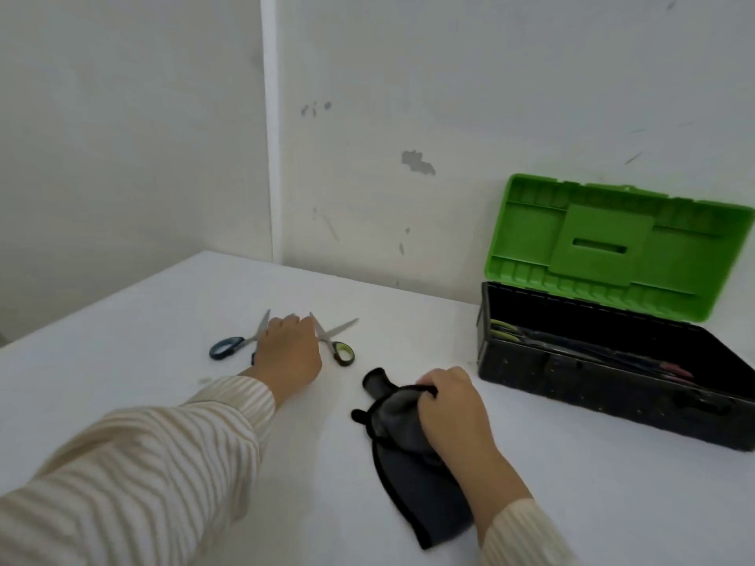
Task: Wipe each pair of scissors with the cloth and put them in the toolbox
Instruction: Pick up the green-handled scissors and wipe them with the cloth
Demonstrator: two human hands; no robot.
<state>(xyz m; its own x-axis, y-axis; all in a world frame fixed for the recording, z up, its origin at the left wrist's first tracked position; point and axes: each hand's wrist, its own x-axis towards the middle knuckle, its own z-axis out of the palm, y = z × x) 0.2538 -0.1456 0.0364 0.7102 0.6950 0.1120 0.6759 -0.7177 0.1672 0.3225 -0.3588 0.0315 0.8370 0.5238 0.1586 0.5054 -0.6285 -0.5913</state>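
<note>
Head view: two scissors point(282, 341) on table point(408, 320), far left; toolbox point(604, 361) open, far right. Risk: catching a splayed blade instead of a handle, cutting a finger. Left hand point(288, 353) stretched out flat over scissors, palm down, fingers curled; grip cannot be told. Right hand point(453, 406) near, clenched on cloth point(408, 455).

White table point(163, 320) with scissors point(228, 346), cloth point(412, 475), toolbox point(572, 381).

lots of bare table point(408, 320) mid-frame between the scissors point(333, 341) and the open toolbox point(604, 373) at right; raised lid point(613, 243) blocks its back, wall point(408, 116) hems the top
</note>
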